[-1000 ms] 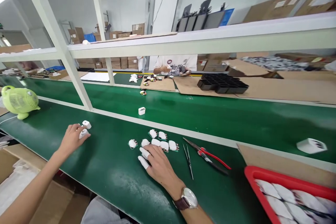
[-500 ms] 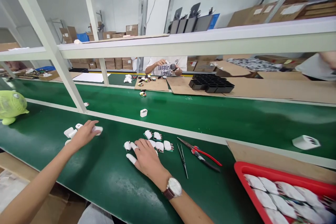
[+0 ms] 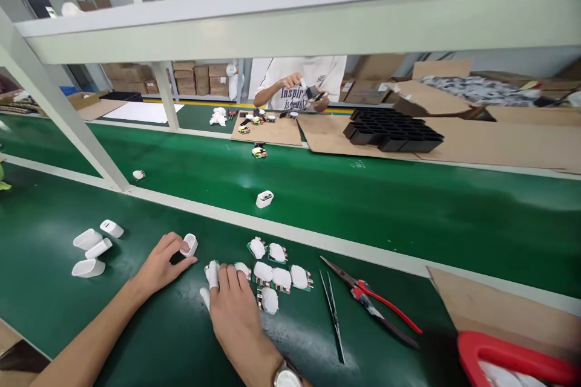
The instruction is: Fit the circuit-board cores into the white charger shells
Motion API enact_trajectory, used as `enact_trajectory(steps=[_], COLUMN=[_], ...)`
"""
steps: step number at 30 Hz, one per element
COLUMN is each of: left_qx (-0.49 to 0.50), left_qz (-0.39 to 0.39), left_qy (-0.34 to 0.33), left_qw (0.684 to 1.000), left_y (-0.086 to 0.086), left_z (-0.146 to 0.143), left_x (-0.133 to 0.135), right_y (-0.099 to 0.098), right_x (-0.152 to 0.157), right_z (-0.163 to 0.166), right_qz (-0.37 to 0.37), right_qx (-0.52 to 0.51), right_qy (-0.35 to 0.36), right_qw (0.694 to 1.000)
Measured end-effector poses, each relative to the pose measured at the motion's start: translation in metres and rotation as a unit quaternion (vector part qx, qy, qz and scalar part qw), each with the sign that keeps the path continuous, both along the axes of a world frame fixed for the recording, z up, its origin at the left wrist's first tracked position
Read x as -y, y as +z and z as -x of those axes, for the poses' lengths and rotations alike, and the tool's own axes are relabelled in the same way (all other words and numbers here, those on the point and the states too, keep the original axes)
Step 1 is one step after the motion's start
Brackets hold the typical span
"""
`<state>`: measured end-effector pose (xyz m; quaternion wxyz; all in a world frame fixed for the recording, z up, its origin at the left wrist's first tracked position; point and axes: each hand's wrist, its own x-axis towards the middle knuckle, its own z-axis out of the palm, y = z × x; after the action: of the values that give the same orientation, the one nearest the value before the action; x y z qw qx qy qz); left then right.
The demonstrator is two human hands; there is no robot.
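My left hand [image 3: 161, 263] has its fingers closed on a small white plastic charger shell [image 3: 190, 245], its hollow end facing up. My right hand [image 3: 233, 308] is just to the right of it, palm down, with white finger cots on thumb and index finger. These two fingers are closed about a small white-coated circuit board [image 3: 209, 267], partly hidden by the fingertips. Several more white-coated circuit boards [image 3: 281, 279] lie beside and beyond that hand on the green bench [image 3: 149, 338]. Left of my left hand stand or lie several white shells [image 3: 88, 268].
Tweezers [image 3: 334, 317] and red-and-black long-nose pliers [image 3: 370, 302] lie to the right, near a red tray [image 3: 512, 354]. A white shell [image 3: 264, 199] sits on the green belt [image 3: 327, 205] behind a pale rail. Across it, a person [image 3: 299, 84] works beside a black divided tray [image 3: 393, 131].
My left hand has brought the white shell rightward, closer to my right hand. My right hand has shifted left, its fingers now at the leftmost circuit board. The view has tilted downward.
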<state>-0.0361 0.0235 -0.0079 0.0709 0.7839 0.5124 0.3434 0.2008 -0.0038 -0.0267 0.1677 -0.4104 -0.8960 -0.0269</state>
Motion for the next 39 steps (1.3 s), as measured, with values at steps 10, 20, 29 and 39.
enact_trajectory(steps=[10, 20, 29, 39], left_qx=[0.067, 0.154, 0.119, 0.055], left_qz=[0.005, 0.057, 0.092, 0.080], left_qy=[-0.041, -0.080, -0.110, -0.144], left_qw=[0.997, 0.983, 0.982, 0.985], left_y=[0.008, -0.004, -0.001, 0.013], left_z=[0.002, -0.001, 0.012, 0.024], left_x=[0.003, -0.004, 0.002, 0.018], right_y=[-0.016, -0.005, 0.019, 0.043], right_x=[0.010, -0.001, -0.012, -0.022], right_z=[-0.003, -0.008, -0.008, -0.013], right_qz=[0.016, -0.039, -0.058, 0.025], right_qx=[-0.055, -0.004, -0.066, -0.105], right_qy=[-0.008, -0.007, 0.004, 0.095], right_qw=[0.998, 0.999, 0.996, 0.990])
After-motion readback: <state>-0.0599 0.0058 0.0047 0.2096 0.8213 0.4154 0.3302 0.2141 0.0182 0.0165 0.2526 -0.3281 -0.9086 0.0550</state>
